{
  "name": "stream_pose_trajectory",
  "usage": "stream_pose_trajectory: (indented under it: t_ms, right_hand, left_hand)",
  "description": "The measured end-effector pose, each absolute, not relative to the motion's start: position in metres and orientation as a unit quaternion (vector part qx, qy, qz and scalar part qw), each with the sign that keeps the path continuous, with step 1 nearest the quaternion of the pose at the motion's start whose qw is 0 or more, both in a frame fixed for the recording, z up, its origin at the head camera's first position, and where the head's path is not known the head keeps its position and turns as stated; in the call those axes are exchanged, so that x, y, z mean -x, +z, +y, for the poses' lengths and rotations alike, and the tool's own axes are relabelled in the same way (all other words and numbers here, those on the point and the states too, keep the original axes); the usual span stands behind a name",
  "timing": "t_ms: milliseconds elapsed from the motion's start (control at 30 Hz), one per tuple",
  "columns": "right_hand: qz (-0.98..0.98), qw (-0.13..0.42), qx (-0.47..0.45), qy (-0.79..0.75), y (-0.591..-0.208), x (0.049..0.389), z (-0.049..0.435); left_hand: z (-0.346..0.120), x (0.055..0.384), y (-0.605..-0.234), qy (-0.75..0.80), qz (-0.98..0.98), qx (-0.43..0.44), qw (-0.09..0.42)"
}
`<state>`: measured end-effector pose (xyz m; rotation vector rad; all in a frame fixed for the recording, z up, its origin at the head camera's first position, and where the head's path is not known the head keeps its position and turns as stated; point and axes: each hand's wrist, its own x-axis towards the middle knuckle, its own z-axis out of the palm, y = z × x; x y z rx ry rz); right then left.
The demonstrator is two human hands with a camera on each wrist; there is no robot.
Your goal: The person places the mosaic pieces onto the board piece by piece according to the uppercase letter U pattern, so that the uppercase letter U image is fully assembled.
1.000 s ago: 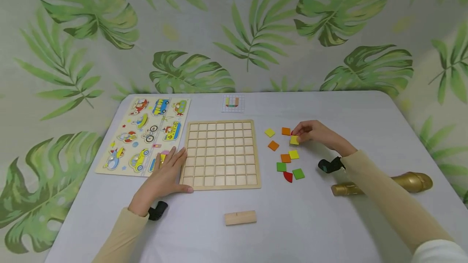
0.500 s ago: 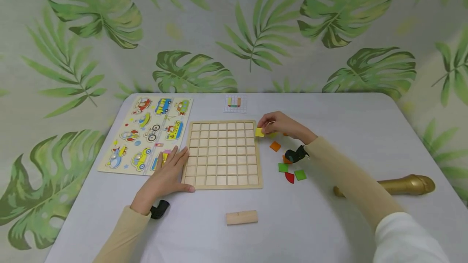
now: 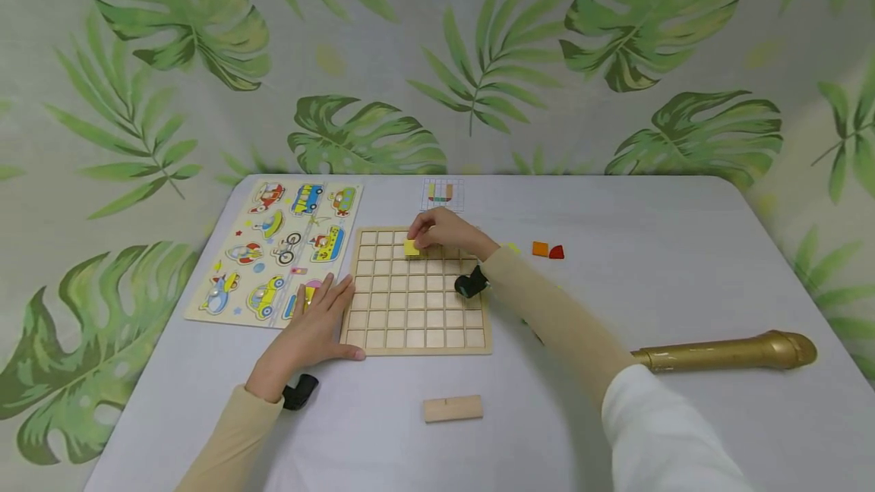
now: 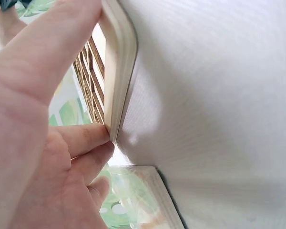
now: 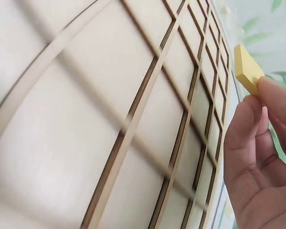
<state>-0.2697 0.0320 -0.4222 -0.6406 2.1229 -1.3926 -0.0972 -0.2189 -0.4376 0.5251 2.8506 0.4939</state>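
A wooden grid board (image 3: 417, 301) with square cells lies mid-table. My left hand (image 3: 309, 334) is spread along its left side, with the thumb by the near-left corner. In the left wrist view, the thumb and fingertips touch the board's rim (image 4: 120, 57). Over the upper part of the grid, my right hand (image 3: 446, 231) pinches a yellow square tile (image 3: 411, 247) between thumb and fingers. The right wrist view shows that tile (image 5: 248, 71) tilted and apart from the cells. A card with a coloured U-shaped pattern (image 3: 451, 192) lies beyond the board.
A vehicle puzzle board (image 3: 235, 268) lies at left, partly under my left hand. To the right are an orange tile (image 3: 540, 249) and a red quarter-round (image 3: 557, 252); my right arm hides most other tiles. A wooden block (image 3: 453, 408) lies in front, a gold stick-like object (image 3: 724, 352) at right.
My right hand has carried the yellow tile left, from the loose tiles to over the grid board. The left hand has stayed at the board's edge.
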Motion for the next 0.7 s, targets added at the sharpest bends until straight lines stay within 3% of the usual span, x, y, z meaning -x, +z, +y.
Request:
stream_pose_trajectory:
  t_ms: [333, 700]
  right_hand:
    - [0.820, 0.212, 0.222, -0.484, -0.428, 0.267, -0.018]
    - [0.883, 0.155, 0.250, -0.367, -0.429, 0.258, -0.036]
  left_hand:
    - [-0.220, 0.098, -0.440, 0.172, 0.964, -0.177, 0.103]
    - [-0.220, 0.099, -0.442, 0.171, 0.964, -0.178, 0.099]
